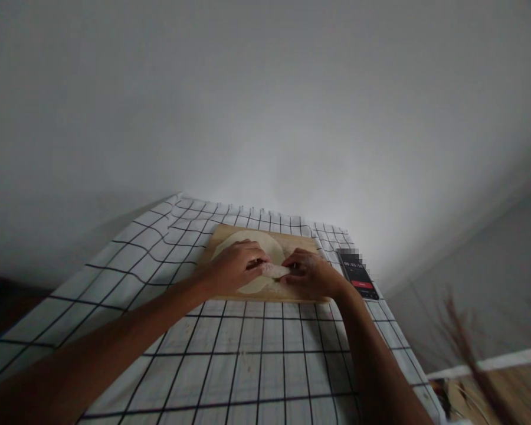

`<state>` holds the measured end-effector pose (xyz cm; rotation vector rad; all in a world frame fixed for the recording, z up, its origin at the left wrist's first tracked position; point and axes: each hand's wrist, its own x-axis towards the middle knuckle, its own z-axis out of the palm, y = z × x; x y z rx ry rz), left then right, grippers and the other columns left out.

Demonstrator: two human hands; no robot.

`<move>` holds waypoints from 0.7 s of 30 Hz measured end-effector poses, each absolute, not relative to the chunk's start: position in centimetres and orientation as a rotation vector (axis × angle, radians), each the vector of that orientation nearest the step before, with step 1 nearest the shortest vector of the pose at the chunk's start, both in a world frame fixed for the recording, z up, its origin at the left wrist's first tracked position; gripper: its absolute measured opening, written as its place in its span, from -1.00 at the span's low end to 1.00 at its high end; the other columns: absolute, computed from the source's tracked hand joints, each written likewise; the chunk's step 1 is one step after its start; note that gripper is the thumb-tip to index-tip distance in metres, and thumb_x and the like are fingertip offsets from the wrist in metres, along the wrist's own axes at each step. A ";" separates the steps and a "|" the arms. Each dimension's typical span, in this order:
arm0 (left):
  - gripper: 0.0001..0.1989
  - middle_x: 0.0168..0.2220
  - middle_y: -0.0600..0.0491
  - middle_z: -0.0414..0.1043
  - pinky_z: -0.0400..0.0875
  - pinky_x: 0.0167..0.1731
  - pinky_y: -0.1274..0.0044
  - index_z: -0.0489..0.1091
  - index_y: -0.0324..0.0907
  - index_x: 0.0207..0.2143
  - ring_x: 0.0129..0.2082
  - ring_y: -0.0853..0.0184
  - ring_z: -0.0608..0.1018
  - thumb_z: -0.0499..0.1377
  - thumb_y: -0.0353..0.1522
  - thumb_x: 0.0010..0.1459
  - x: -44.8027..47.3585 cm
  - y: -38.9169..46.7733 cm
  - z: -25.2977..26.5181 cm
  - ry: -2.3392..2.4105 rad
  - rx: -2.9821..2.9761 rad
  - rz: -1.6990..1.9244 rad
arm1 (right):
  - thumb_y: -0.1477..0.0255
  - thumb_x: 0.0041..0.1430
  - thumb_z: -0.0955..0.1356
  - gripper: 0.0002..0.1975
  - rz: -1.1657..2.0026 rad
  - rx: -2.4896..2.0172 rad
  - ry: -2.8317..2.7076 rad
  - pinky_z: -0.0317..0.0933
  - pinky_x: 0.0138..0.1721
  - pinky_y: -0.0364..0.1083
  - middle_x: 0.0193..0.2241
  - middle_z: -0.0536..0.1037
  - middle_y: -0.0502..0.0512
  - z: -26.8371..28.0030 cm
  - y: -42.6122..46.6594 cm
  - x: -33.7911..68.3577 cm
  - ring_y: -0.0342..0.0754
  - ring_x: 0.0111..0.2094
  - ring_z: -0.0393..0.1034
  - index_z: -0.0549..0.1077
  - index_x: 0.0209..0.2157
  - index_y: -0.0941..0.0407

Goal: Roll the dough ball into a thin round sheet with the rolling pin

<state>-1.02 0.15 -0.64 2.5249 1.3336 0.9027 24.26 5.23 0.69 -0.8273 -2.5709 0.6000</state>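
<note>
Rolling pin [277, 271], probably, lies crosswise over dough [269, 245] mid-frame, left hand [239, 265] and right hand [308, 273] with grips curled round opposite ends.

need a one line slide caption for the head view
Left hand and right hand hold a pale rounded piece over flat dough on a wooden board, a phone beside it on checked cloth.

Dough sheet [268, 242]: matt, soft-looking, mostly smooth, powdery white in patches. Board [298, 241]: wood, smooth, dull finish. Cloth [203, 378]: thin, matt, woven-looking fabric, wrinkled toward far left. Phone [354, 273]: smooth, glass-like screen. Wall [265, 106]: smooth, matt, apparently painted.
</note>
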 end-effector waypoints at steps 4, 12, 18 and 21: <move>-0.78 -0.22 0.00 0.54 0.35 -0.02 0.32 0.56 -0.11 -0.19 -0.13 0.21 0.52 0.10 -0.30 0.32 -0.8 0.1 -0.6 1.354 2.537 0.920 | 0.28 0.18 0.49 -0.78 0.474 -0.955 -2.511 0.33 -0.13 -0.05 -0.19 0.55 0.10 0.4 5.3 24.1 -0.04 -0.19 0.45 0.56 -0.18 0.08; -0.82 -0.23 0.01 0.53 0.35 -0.08 0.36 0.54 -0.13 -0.21 -0.15 0.21 0.51 0.14 -0.29 0.31 -1.2 0.4 -0.9 1.442 2.511 1.008 | 0.29 0.20 0.47 -0.85 0.519 -0.963 -2.489 0.36 -0.14 -0.03 -0.19 0.59 0.10 0.9 6.0 25.4 -0.04 -0.22 0.46 0.60 -0.24 0.06; -0.85 -0.26 0.03 0.53 0.35 -0.14 0.39 0.52 -0.13 -0.24 -0.19 0.23 0.50 0.16 -0.32 0.29 -1.0 0.3 -0.8 1.430 2.496 1.017 | 0.31 0.18 0.48 -0.83 0.642 -0.969 -2.392 0.35 -0.23 -0.09 -0.23 0.57 0.08 0.9 5.7 25.2 -0.07 -0.26 0.47 0.58 -0.23 0.09; -0.85 -0.26 0.03 0.53 0.35 -0.14 0.39 0.52 -0.13 -0.23 -0.18 0.23 0.50 0.15 -0.32 0.29 -1.1 0.3 -0.7 1.438 2.508 1.007 | 0.28 0.17 0.48 -0.80 0.674 -0.979 -2.327 0.34 -0.27 -0.10 -0.26 0.55 0.07 0.6 5.8 25.1 -0.09 -0.28 0.45 0.53 -0.28 0.11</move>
